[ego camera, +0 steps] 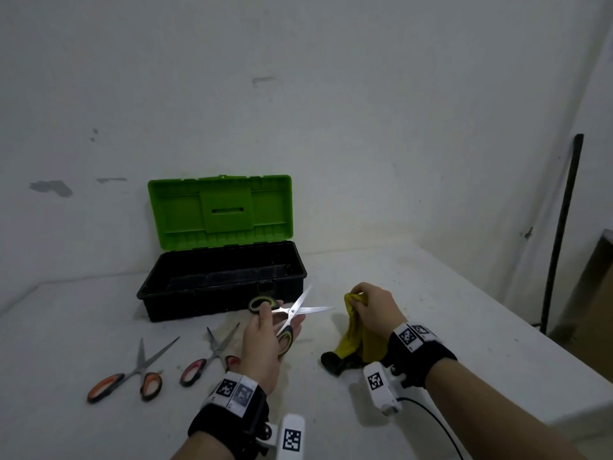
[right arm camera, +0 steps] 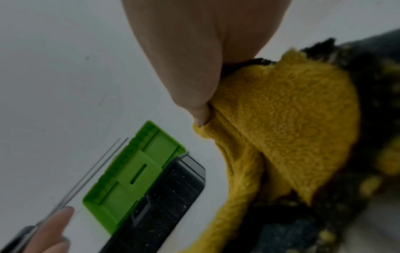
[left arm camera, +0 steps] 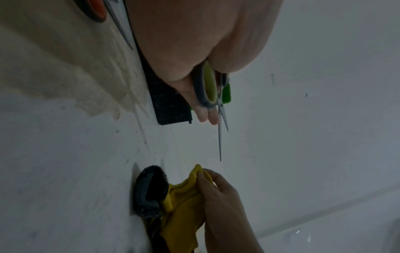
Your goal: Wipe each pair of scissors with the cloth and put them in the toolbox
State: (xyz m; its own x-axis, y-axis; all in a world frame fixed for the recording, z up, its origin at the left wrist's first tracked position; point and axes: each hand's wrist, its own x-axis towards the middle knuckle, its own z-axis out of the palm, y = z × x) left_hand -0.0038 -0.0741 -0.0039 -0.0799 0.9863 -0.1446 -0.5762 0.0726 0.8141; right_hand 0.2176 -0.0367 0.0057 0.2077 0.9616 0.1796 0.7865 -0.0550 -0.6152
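My left hand [ego camera: 268, 340] holds the green-and-grey-handled scissors [ego camera: 292, 312] by the handles, blades spread and pointing right, just in front of the toolbox. In the left wrist view the scissors' handle [left arm camera: 208, 85] sits against my palm, blades [left arm camera: 220, 133] pointing at the cloth. My right hand [ego camera: 371, 307] pinches the yellow-and-black cloth [ego camera: 351, 333] and lifts its top off the table; the thumb presses the cloth [right arm camera: 281, 119] in the right wrist view. The toolbox [ego camera: 222, 280] stands open, black tray with a green lid [ego camera: 220, 210] upright. Two orange-handled scissors [ego camera: 132, 373] [ego camera: 212, 356] lie at the front left.
The white table [ego camera: 464, 327] meets a white wall behind the toolbox. A dark pole [ego camera: 560, 234] leans at the table's right edge, beside a brown surface [ego camera: 593, 293]. A black cable [ego camera: 431, 423] runs from my right wrist camera.
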